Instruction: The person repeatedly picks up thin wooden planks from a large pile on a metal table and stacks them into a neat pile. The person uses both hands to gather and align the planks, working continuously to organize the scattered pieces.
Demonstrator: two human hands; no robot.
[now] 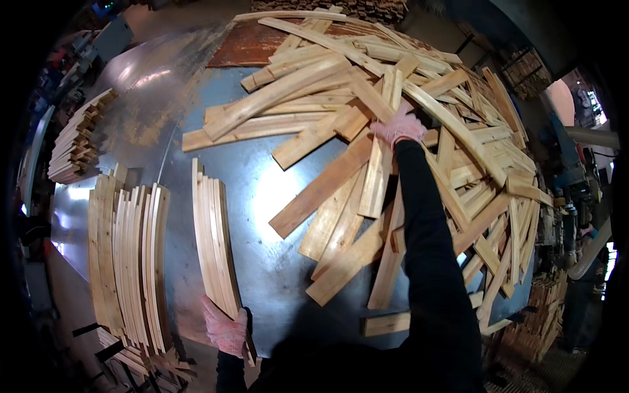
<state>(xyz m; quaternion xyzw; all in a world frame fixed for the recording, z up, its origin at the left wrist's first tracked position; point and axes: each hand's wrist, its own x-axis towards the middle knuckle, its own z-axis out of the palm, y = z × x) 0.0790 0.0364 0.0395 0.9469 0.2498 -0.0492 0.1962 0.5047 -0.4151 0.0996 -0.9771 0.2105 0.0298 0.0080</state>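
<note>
My left hand (225,329), in a pink glove, grips the near end of a small bundle of wooden slats (213,242) standing on edge on the metal table (268,196). My right hand (398,128), also in a pink glove, reaches far across the table into a big loose heap of wooden slats (419,164). Its fingers rest on a slat (377,170) near the middle of the heap; whether they close around it I cannot tell.
A larger row of slats on edge (128,255) stands at the table's left. Another stack of slats (77,141) lies further left. More wood is piled below the table's right edge (537,314) and at the far end (367,8). Machinery stands at the right.
</note>
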